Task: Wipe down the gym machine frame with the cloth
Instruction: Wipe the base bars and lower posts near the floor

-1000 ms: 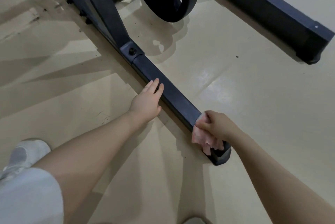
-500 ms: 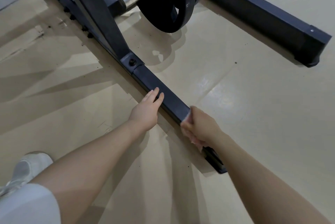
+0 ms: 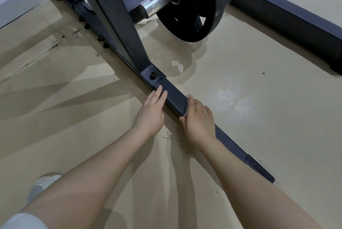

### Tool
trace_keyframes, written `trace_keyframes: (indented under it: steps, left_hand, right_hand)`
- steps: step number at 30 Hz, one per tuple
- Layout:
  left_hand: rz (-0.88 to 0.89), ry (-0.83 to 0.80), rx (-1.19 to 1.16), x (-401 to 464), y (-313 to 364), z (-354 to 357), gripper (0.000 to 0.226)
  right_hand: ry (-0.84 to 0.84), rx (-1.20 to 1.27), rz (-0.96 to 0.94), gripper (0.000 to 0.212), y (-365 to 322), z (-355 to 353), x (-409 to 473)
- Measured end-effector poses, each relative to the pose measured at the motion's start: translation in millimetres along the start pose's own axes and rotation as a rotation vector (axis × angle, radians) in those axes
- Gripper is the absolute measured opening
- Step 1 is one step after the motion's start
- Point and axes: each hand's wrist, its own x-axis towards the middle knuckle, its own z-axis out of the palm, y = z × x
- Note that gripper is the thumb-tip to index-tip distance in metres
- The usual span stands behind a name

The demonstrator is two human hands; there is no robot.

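The cloth (image 3: 187, 105) lies on the dark floor bar (image 3: 174, 97) of the machine frame, almost wholly hidden under the right hand (image 3: 199, 120); only a pale edge shows by the fingers. That hand straddles the bar, fingers curled over the cloth and gripping it against the metal, a ring (image 3: 198, 109) on one finger. The left hand (image 3: 150, 114) rests just beside it, straight fingers (image 3: 159, 92) laid flat against the bar's near side, their tips close to the bolted bracket (image 3: 152, 76). A slanted upright (image 3: 118, 17) rises from that bracket. Behind hangs a black weight plate (image 3: 199, 6) on a steel sleeve (image 3: 157, 3). The floor (image 3: 259, 108) is beige; a white shoe (image 3: 41, 185) shows at lower left.
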Motion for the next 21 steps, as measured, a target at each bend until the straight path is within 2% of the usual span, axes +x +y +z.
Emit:
trace_keyframes:
  steps: [5,9,13,18,21]
  left_hand:
    - [0.047,0.015,0.216,20.6,-16.4,-4.9,0.069]
    - [0.083,-0.008,0.278,18.4,-28.1,-6.3,0.072]
    - [0.098,-0.041,0.332,22.6,-35.2,-14.4,0.075]
    - [0.119,-0.066,0.275,23.4,-35.3,-15.0,0.074]
    - [0.086,-0.001,0.163,22.0,-37.8,-8.0,0.071]
  right_hand:
    - [0.097,-0.147,-0.270,0.054,14.3,6.5,-23.6]
    - [-0.056,-0.134,-0.179,0.063,-2.5,5.7,15.6]
    - [-0.024,-0.088,-0.201,0.064,-31.1,5.4,50.0]
    - [0.075,-0.134,-0.393,0.056,-1.8,8.3,13.6]
    - [0.086,-0.100,-0.414,0.059,-5.4,8.8,34.0]
